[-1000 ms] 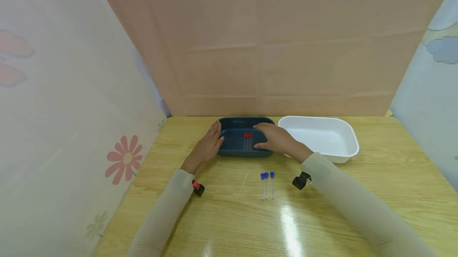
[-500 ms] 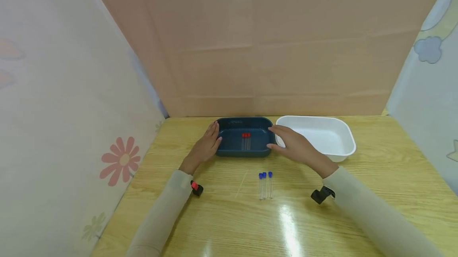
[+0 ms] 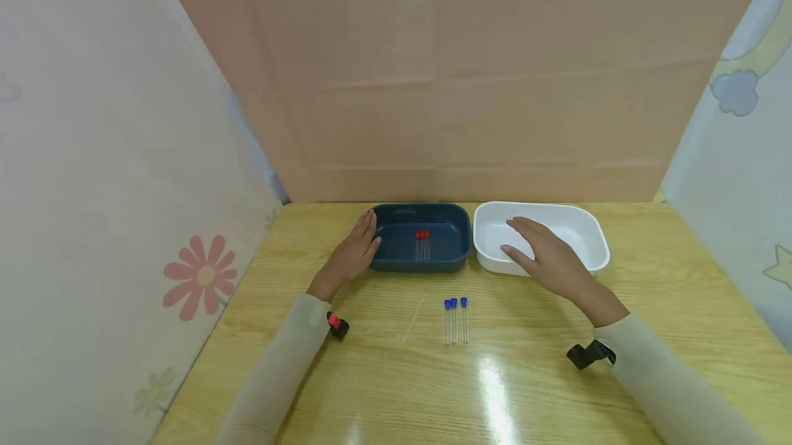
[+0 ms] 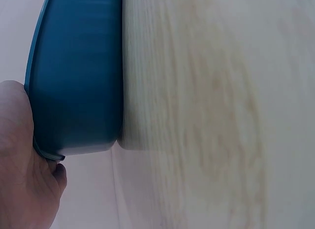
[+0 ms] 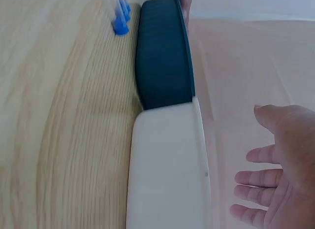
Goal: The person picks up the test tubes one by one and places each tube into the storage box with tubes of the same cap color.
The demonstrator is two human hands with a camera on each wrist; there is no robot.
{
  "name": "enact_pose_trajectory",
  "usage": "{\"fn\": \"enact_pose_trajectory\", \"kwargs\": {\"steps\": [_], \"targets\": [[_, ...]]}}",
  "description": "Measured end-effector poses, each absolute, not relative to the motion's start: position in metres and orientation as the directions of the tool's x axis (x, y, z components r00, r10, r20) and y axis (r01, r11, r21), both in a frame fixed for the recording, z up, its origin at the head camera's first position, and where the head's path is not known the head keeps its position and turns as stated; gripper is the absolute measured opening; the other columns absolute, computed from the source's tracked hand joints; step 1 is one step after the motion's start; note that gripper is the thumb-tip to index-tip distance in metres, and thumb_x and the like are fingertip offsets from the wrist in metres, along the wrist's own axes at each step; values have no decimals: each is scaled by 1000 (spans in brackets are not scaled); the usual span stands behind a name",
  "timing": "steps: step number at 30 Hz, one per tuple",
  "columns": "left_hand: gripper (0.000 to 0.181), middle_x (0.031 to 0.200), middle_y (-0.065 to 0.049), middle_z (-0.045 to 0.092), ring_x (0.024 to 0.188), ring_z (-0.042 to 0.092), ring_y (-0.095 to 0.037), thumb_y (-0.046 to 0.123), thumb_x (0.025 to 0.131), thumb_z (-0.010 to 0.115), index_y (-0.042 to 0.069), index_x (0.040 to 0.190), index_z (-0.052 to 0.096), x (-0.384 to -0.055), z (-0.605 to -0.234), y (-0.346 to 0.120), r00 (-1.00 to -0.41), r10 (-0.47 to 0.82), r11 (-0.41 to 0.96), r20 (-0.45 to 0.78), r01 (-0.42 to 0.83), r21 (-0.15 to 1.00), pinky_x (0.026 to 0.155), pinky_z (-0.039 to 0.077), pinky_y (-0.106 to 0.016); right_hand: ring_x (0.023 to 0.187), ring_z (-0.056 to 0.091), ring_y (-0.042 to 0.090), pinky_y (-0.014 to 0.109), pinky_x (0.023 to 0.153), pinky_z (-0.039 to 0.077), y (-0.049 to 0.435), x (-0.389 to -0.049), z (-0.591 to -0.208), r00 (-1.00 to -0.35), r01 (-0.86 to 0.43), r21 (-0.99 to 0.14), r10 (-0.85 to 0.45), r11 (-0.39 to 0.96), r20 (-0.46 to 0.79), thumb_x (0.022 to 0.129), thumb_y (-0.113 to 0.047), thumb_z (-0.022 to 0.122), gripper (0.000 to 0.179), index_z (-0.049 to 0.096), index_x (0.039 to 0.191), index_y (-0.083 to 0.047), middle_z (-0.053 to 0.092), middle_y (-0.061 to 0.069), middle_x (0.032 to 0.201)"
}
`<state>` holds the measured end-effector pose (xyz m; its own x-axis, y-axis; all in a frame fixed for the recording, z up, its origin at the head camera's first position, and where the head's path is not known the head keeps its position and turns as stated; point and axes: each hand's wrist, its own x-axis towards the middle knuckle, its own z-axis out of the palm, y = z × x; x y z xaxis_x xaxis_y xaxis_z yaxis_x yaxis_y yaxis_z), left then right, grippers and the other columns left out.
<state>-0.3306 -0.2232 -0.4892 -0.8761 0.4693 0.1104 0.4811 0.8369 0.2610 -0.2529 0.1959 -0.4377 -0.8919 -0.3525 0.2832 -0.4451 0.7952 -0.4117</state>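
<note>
My left hand [image 3: 353, 250] rests on the left end of a dark blue plastic basin [image 3: 421, 267], its fingers lying along the rim. In the left wrist view the palm meets the rim of that basin [image 4: 78, 76]. Inside lie three red-capped glass tubes [image 3: 423, 244], side by side. My right hand [image 3: 547, 256] hovers over a white plastic basin [image 3: 495, 266], thumb and fingers spread, holding nothing. The right wrist view shows the hand [image 5: 290, 165] apart from the white basin's side [image 5: 170, 165]. Three blue-capped tubes [image 3: 455, 321] lie on the table in front of the basins.
The two basins stand next to each other at the back of the wooden table [image 3: 383, 376]. A brown sheet [image 3: 433, 87] rises behind it, and a flower-patterned covering [image 3: 124, 156] borders the left side. Both wrists carry small black cameras.
My right hand has withdrawn from inside the dark blue basin, moving right to over the white basin. The left hand has stayed at the left rim. The view has shifted slightly.
</note>
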Motion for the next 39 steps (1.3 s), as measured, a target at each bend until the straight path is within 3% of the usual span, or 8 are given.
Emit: {"fn": "enact_pose_trajectory", "kwargs": {"steps": [13,23,29,39], "targets": [[63,170,-15,1,156,1,-31,33,113,27,-3,161,8,-332,-491,-221,-881,459,840,114,473,266,124,12,-44,144,28,51,68,112,24,248,-255,-441,-908,-392,-454,-259,800,328,108,-36,49,65,33,156,5,34,31,157],[63,170,-16,-1,156,-1,-31,32,113,27,-3,161,6,-330,-491,-225,-878,465,835,110,477,275,124,11,-45,144,28,50,72,105,29,266,-258,-453,-904,-351,-414,-188,840,384,108,-36,48,64,33,156,4,33,32,156],[63,169,-18,1,156,-6,-27,34,113,25,-3,161,4,-330,-488,-228,-877,467,835,113,479,271,124,10,-45,145,25,52,73,107,26,278,-261,-453,-913,-329,-423,-170,844,370,109,-37,45,65,29,157,5,29,31,159],[63,169,-18,1,156,1,-32,33,113,26,-4,160,7,-334,-492,-227,-872,474,832,119,488,264,124,11,-45,151,13,48,68,116,12,303,-265,-465,-940,-301,-491,-169,817,295,110,-38,42,69,22,158,7,18,30,163]]}}
